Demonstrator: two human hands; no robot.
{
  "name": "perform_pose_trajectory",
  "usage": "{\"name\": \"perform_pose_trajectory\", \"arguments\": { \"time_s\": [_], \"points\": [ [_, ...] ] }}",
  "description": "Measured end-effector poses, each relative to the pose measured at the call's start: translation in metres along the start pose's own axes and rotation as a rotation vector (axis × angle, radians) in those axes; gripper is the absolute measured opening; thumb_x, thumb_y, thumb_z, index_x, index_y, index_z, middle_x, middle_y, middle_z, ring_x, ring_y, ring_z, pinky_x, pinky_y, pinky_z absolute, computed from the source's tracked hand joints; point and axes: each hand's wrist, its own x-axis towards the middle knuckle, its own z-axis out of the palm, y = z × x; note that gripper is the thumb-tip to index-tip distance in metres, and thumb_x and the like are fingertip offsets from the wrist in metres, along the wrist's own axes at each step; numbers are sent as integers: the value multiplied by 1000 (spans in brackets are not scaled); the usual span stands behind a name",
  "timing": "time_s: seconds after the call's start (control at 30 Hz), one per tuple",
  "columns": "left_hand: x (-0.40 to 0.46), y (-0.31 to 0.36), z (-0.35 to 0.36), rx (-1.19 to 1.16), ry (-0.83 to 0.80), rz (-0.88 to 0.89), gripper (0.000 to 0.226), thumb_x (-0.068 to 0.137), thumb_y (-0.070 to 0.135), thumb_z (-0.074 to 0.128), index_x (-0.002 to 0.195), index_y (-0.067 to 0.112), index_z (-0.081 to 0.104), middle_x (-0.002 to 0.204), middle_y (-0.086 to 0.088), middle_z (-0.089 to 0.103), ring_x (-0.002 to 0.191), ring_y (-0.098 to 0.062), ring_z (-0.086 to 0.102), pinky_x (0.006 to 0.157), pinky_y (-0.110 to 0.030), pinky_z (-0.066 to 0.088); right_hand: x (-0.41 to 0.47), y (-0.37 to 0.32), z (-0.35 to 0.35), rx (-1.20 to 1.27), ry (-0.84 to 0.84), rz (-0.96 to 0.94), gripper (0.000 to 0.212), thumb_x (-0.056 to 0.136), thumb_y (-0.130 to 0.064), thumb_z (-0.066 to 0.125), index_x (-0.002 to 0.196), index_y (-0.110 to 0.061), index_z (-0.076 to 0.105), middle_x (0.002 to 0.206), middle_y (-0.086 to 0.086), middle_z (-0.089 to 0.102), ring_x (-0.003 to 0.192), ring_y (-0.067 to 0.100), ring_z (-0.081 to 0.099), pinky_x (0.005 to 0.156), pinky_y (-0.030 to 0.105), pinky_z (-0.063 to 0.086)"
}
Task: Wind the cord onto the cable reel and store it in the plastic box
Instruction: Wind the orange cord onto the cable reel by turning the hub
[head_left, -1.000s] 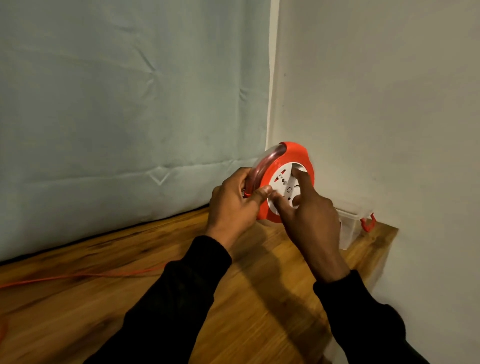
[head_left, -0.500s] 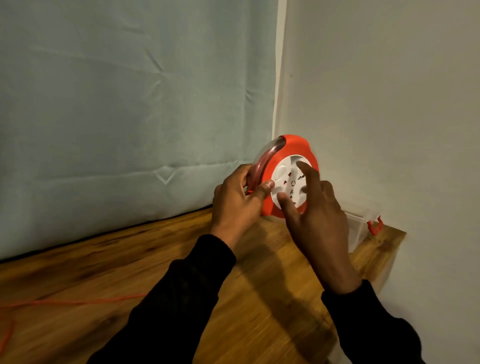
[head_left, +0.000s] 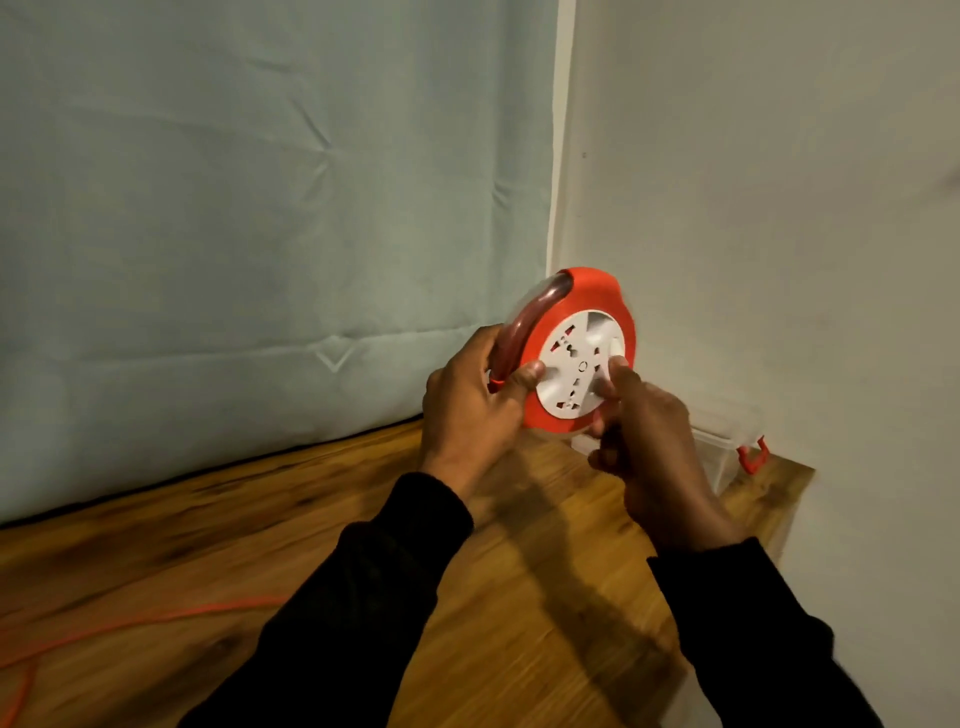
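Here the left hand (head_left: 470, 402) clasps the round orange-and-white plastic cable reel (head_left: 576, 358); the right hand's (head_left: 647, 441) fingertip (head_left: 618, 371) presses its white face; orange cord (head_left: 156, 621) trails across the wooden worktop (head_left: 260, 519).

One reel (head_left: 576, 358), orange with a white face, and one orange cord (head_left: 156, 618) trailing over the one wooden table (head_left: 260, 519). One clear box (head_left: 722, 447) with one red clip showing. Two hands: the left (head_left: 467, 400) and the right (head_left: 644, 436), each in a black sleeve.
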Motion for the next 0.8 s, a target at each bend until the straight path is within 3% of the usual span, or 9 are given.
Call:
{"name": "perform_pose_trajectory", "arguments": {
  "time_s": [0.1,0.2,0.33,0.4,0.47,0.57,0.67,0.73,0.8],
  "points": [
    [3,0,-3,-45,-2,-74,35,85,35,67,117,20,60,111,3,68,95,-8,62,79,-21,55,-6,8,-4,-630,155,-589,46,93,-54,54,128,-25,47,105,2,73,82,18,70,66,31,55],
    [1,6,0,-36,-47,-73,35,87,34,65,119,21,59,113,4,67,96,-6,59,83,-23,54,-7,10,2,-925,104,-750,63,92,-57,55,145,-31,34,118,5,69,99,26,68,71,31,51],
    [-5,8,4,39,-79,-2,37,87,36,64,122,23,57,111,7,67,94,-2,57,83,-19,50,0,9,2,-901,145,-640,63,87,-61,58,139,-30,40,111,6,73,92,30,71,71,43,59],
    [-6,8,5,45,-90,23,38,87,35,64,123,24,57,109,7,67,91,0,57,75,-9,47,5,6,4,-507,142,-349,52,86,-56,62,124,-24,50,102,5,72,80,24,70,66,40,59],
    [-8,6,8,80,-100,52,38,88,35,64,124,26,55,108,8,67,88,0,56,70,-3,41,7,-1,6,52,36,88,43,87,-51,63,110,-14,59,73,2,63,59,15,59,54,30,49],
    [-7,0,7,85,-79,24,38,87,35,65,123,26,57,104,11,66,88,-2,58,73,-9,45,7,-2,4,157,-52,233,39,90,-51,62,103,-13,63,53,1,51,51,14,46,50,26,41],
    [-2,-4,2,-11,-36,-57,34,85,30,68,117,22,61,103,10,67,91,-3,60,76,-13,49,2,4,3,-168,43,-99,36,93,-51,57,105,-17,60,67,-3,67,51,11,61,52,30,50],
    [0,-2,1,-46,-45,-93,34,86,30,68,117,22,61,107,7,68,94,-5,61,75,-12,49,-1,8,0,-499,129,-440,39,91,-53,58,119,-26,53,90,-7,68,72,11,68,63,34,56],
    [0,1,1,-58,-73,-111,34,87,31,66,119,22,59,107,8,66,94,-3,59,74,-11,48,-4,9,0,-746,127,-636,50,91,-54,57,133,-31,44,103,-3,67,88,17,66,69,30,47]
  ]
}}
